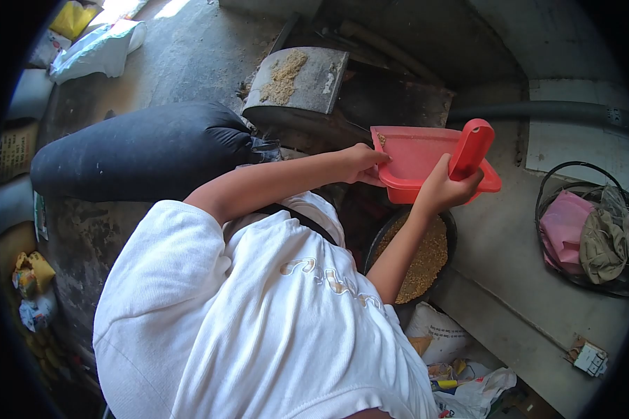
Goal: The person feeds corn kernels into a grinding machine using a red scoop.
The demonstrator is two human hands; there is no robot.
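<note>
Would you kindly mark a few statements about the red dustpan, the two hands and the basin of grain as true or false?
1. The right hand grips the handle of the red dustpan. True.
2. The left hand rests on the dark sack. False: it is at the dustpan's left edge.
3. The dark basin below the dustpan holds grain. True.
4. The dustpan is heaped full of grain. False: its inside shows almost bare, with only a trace at one corner.
5. The wire basket at right holds grain. False: it holds pink and drab cloth.
</note>
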